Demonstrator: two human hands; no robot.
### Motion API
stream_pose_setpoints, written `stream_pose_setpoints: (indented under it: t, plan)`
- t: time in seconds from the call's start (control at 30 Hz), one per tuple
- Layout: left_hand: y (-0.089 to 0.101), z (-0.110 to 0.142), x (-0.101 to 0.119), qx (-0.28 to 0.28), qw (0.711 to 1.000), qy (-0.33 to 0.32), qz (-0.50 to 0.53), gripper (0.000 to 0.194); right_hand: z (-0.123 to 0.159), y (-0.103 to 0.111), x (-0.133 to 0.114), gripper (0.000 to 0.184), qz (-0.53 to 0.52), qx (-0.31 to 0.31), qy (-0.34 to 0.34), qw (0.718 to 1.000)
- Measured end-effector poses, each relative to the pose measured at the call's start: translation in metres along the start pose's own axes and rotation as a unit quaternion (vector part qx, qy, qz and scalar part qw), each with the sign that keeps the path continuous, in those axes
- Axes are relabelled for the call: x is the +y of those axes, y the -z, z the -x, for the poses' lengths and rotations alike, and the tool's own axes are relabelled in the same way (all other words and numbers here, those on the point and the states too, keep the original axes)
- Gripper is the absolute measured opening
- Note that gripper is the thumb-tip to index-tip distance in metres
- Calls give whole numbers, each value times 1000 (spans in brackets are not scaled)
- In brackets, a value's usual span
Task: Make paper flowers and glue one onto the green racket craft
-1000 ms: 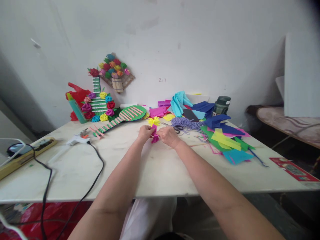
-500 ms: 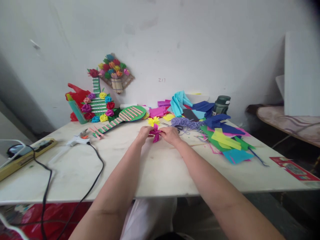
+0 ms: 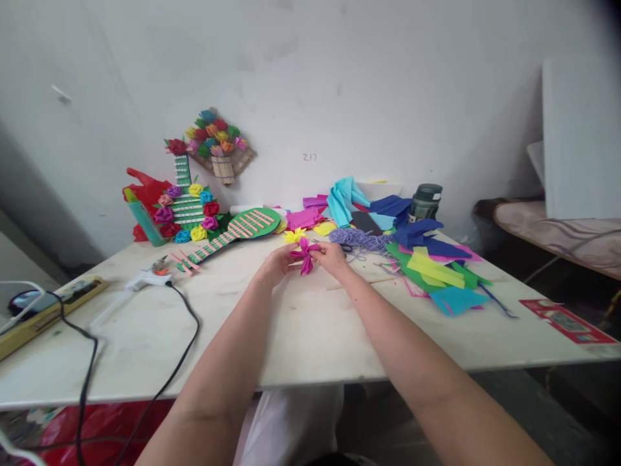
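Between my two hands is a magenta paper flower (image 3: 305, 256) with several pointed petals, held above the table. My left hand (image 3: 278, 265) closes on its left side, fingers curled behind the petals. From the right, my right hand (image 3: 332, 258) pinches a petal between thumb and finger. A yellow paper flower (image 3: 295, 235) lies just behind the held one. Scissors (image 3: 346, 248) with dark handles lie behind my right hand, beside a heap of purple yarn (image 3: 363, 239).
Coloured crepe paper (image 3: 434, 268) is piled at the right, near a dark green cup (image 3: 425, 202). A white glue gun (image 3: 148, 278) with a black cord and a power strip (image 3: 53, 314) lie left. Flower-covered crafts (image 3: 189, 208) and a green paddle-shaped piece (image 3: 255, 223) stand behind.
The magenta flower has turned, so its petals now show more spread out. My left hand has shifted slightly, and the whole view has moved a little.
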State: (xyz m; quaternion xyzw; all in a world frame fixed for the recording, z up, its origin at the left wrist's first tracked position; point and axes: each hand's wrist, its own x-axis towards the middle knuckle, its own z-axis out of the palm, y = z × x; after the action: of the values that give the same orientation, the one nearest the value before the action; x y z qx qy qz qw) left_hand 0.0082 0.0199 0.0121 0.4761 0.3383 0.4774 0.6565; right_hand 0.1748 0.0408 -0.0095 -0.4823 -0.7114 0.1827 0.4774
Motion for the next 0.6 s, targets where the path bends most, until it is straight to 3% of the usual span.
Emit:
stream_pose_setpoints:
  t: [0.13, 0.23, 0.5, 0.6]
  plan:
    - [-3, 2, -5, -43, 998, -41, -35, 60, -4, -1, 7, 15, -95, -4, -44, 994]
    - [-6, 1, -9, -45, 995, -47, -70, 63, -4, 0, 6, 15, -126, -6, -61, 990]
    - [-6, -2, -10, 3, 995, -35, -97, 33, -3, 8, 1, 18, -116, -17, -54, 992]
    - [-7, -3, -11, 13, 996, -28, -89, 31, -3, 9, 1, 20, -103, -4, -47, 994]
